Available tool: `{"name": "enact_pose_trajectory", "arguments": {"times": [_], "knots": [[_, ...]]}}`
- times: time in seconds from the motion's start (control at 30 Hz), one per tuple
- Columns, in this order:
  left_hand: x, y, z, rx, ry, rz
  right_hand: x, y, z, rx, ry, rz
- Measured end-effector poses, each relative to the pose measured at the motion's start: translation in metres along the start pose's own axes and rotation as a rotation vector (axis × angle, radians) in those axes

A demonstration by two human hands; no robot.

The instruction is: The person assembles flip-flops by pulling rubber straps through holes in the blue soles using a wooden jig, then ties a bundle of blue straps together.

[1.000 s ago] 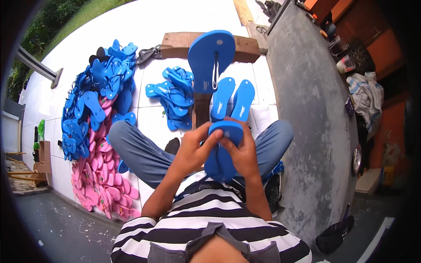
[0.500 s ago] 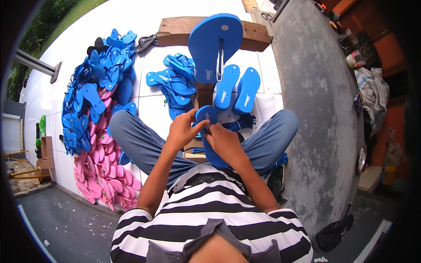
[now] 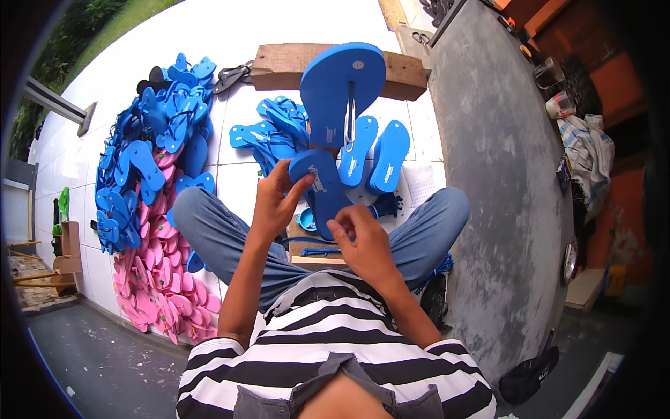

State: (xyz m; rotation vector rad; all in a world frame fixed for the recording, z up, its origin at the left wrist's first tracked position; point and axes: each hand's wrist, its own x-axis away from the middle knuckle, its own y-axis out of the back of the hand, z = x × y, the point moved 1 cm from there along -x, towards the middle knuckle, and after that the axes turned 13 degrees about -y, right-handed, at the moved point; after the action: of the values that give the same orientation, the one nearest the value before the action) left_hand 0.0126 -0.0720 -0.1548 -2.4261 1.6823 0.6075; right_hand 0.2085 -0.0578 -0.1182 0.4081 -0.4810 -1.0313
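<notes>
A blue flip-flop sole (image 3: 322,187) without a strap is tilted in front of me. My left hand (image 3: 273,202) is closed on its upper left edge, thumb on the face. Beside the sole's lower right edge is my right hand (image 3: 364,241), its fingers curled; what they hold, if anything, is hidden. Just beyond stands another blue sole (image 3: 342,73), raised, with a pale metal loop (image 3: 350,122) at its middle. Below the held sole, a small blue dish (image 3: 306,220) and blue straps (image 3: 317,251) rest on a wooden base between my legs.
Stacked blue soles (image 3: 389,157) lie right of the raised one, strapped blue flip-flops (image 3: 269,136) left of it. A thick wooden beam (image 3: 279,66) crosses behind. Heaps of blue flip-flops (image 3: 143,157) and pink flip-flops (image 3: 164,269) cover the tiles at left. A grey concrete ledge (image 3: 502,195) runs along the right.
The held sole has lifted away from my lap and tilted, its printed face now showing more. My right hand has come off the sole's upper part and moved slightly right and down.
</notes>
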Motion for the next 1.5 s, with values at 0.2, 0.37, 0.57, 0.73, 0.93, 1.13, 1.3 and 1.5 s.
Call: {"name": "enact_pose_trajectory", "arguments": {"times": [0.2, 0.37, 0.57, 0.73, 0.93, 1.13, 1.3, 1.5], "knots": [[-0.012, -0.008, -0.058, 0.102, -0.466, 0.193, -0.028, 0.023, 0.022, -0.047, 0.475, -0.306], [-0.041, -0.013, -0.073, 0.038, -0.787, 0.138, -0.038, 0.032, 0.042, -0.116, 0.614, -0.433], [-0.067, -0.017, -0.074, 0.134, -0.861, 0.051, -0.054, 0.030, 0.045, -0.377, 0.571, -0.488], [-0.065, -0.029, -0.093, 0.253, -0.448, -0.137, -0.049, 0.041, 0.065, -0.273, 0.566, -0.509], [-0.137, -0.043, -0.092, -0.504, -0.454, -0.321, -0.116, 0.045, 0.071, -0.432, 0.297, -0.518], [-0.125, -0.036, -0.073, -0.423, -0.497, -0.274, -0.106, 0.039, 0.065, -0.440, 0.029, -0.411], [-0.080, -0.020, -0.056, 0.138, -0.526, -0.353, -0.072, -0.011, 0.040, -0.337, -0.107, -0.425], [-0.029, -0.002, -0.074, -0.188, -0.568, 0.209, -0.022, -0.085, 0.002, -0.478, -0.002, 0.455]]}}
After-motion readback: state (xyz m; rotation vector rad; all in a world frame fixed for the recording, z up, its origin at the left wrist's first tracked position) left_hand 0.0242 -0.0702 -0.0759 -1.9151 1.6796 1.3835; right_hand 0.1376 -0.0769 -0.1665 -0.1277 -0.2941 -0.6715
